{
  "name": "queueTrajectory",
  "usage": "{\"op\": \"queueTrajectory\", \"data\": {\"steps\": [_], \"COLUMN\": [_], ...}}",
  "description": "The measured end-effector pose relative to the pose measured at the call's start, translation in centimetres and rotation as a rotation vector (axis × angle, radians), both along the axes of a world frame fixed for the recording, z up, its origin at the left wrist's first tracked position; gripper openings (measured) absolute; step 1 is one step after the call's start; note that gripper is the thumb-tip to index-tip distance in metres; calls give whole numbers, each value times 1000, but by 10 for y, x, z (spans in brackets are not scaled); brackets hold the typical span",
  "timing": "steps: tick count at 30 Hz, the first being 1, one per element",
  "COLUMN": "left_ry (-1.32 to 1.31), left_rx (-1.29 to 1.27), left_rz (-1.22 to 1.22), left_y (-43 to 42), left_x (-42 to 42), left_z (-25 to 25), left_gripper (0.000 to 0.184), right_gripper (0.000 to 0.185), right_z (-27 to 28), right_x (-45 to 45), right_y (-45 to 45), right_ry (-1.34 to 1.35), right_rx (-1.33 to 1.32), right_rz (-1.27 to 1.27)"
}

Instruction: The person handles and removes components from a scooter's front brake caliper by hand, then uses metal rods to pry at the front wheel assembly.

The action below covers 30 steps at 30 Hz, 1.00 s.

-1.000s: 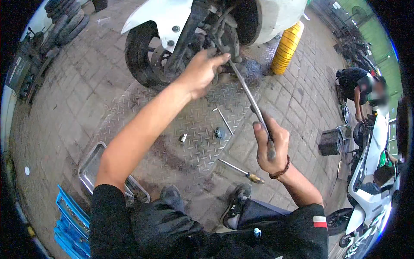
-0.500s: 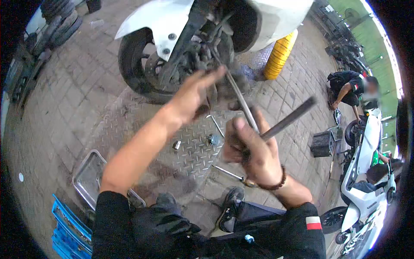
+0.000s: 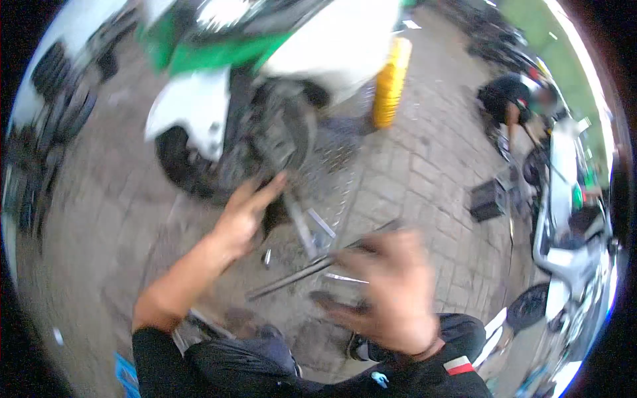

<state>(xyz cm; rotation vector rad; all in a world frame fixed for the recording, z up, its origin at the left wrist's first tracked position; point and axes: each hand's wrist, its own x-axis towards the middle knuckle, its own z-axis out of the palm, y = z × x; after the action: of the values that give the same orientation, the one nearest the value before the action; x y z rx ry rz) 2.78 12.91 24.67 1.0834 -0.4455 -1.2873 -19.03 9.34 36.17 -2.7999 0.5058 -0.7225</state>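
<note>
My left hand (image 3: 244, 219) reaches toward the scooter's front wheel (image 3: 182, 162), fingers stretched and apart. Its fingertips are at the upper shaft of a metal T-handle wrench (image 3: 302, 232); the shaft's far end, by the wheel, is blurred. Lower down, the wrench's dark crossbar (image 3: 286, 280) slants up to the right, its right part passing beside the fingers of my right hand (image 3: 395, 288). That hand is smeared by motion, so whether it grips the bar is unclear. Beneath lie a small metal socket (image 3: 267, 257) and a thin rod (image 3: 346, 278).
The white and green scooter (image 3: 325, 50) stands ahead, with a yellow post (image 3: 391, 83) beside it. At right, a person (image 3: 507, 99) crouches near a dark box (image 3: 488, 200) and a white scooter (image 3: 554, 219). Stacked tyres (image 3: 60, 79) are at far left.
The crossbar has swung round and now points down-left as well as up-right. My right hand has loosened from its earlier closed grip at the joint and blurred. The view has shifted, showing more scooter.
</note>
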Motion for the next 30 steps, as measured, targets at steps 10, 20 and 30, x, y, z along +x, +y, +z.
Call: {"op": "queueTrajectory", "data": {"steps": [10, 20, 30], "left_ry": [51, 119, 151], "left_rx": [21, 12, 84], "left_rz": [-73, -24, -16], "left_y": [2, 18, 1], "left_x": [-11, -1, 0], "left_z": [65, 46, 38], "left_gripper": [44, 25, 31], "right_gripper": [30, 35, 33], "right_z": [-20, -34, -23], "right_x": [15, 29, 16], "right_y": [33, 55, 58], "right_ry": [-240, -261, -341], "right_rx": [545, 139, 166], "right_rz": [-245, -324, -577]}}
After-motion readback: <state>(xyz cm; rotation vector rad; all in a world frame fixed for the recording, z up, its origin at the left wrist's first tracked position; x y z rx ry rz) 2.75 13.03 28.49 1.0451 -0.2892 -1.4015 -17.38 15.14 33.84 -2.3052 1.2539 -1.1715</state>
